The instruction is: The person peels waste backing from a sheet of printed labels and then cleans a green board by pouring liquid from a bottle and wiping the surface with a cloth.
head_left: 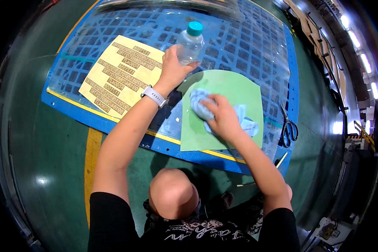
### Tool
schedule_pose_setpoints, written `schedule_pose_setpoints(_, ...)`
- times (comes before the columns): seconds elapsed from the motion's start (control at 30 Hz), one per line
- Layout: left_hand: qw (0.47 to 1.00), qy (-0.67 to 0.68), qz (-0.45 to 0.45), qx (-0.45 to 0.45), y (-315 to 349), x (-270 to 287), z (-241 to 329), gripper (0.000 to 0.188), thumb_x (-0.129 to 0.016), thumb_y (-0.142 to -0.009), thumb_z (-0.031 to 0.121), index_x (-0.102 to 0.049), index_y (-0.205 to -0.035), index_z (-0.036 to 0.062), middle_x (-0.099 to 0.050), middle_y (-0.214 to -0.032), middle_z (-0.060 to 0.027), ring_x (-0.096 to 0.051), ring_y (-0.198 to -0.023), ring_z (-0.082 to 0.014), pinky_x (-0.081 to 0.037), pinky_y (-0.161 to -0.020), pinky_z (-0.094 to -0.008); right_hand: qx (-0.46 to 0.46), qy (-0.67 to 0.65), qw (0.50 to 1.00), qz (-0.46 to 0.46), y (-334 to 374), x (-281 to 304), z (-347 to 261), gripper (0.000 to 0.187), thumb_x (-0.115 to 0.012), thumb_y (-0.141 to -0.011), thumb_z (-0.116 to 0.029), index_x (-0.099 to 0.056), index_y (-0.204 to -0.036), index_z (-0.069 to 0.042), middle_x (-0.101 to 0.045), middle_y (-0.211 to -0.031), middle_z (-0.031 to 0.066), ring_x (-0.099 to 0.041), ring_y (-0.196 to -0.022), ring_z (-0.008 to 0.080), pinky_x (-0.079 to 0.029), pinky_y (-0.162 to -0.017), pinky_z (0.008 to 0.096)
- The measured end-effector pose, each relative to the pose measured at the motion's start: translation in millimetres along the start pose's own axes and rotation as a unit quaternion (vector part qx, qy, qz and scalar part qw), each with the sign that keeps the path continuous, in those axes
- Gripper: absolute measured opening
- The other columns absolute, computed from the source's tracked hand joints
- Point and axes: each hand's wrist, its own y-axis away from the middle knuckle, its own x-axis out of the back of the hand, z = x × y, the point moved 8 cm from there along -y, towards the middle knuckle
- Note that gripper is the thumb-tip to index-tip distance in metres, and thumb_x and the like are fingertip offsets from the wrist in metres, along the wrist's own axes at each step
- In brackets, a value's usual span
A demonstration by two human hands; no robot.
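My left hand [176,66] is wrapped round the lower part of a clear plastic bottle [191,45] with a teal cap, which stands upright past the green sheet. A bunched light-blue cloth [200,100] is gripped in my right hand [222,116] and pressed against the green sheet [239,90]. The sheet has a rounded far edge, and a darker, wet-looking patch shows on it left of the cloth. Beside my left forearm lies a yellow sheet [101,69] with rows of brown printed characters.
Everything lies on a blue grid-topped pallet [256,50] covered with clear film. Black-handled scissors [288,131] rest near its right edge. A narrow pale strip [282,159] lies by the near right corner. Clear-wrapped material [168,5] sits along the far edge. Green floor [42,138] surrounds the pallet.
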Motion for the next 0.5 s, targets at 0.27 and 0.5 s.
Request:
schedule_pose_setpoints(0.27,0.995,-0.093,0.036,-0.027,10,9,10,0.074,-0.085,-0.067,0.032,-0.047,-0.12,-0.0028,-0.051,-0.114,-0.0196,-0.051,-0.107,-0.0317,-0.043,-0.092,-0.0406,0.04,-0.037,0.994,-0.097,16,1,-13,0.049,-0.065,-0.066,-0.002,-0.062,-0.113,-0.014,-0.055,-0.117,0.012,-0.056,-0.107,0.0327,-0.05,-0.084,0.0414)
schedule_pose_setpoints(0.5,0.986,-0.158,-0.033,-0.04,52,26,9,0.054,-0.082,-0.068,0.023,-0.05,-0.106,0.0022,-0.051,-0.103,-0.0138,-0.05,-0.099,-0.0304,-0.04,-0.086,-0.041,0.028,-0.015,0.995,-0.091,35,-16,-32,0.049,-0.065,-0.065,-0.002,-0.061,-0.113,-0.013,-0.056,-0.116,0.0114,-0.057,-0.102,0.0346,-0.051,-0.083,0.0404)
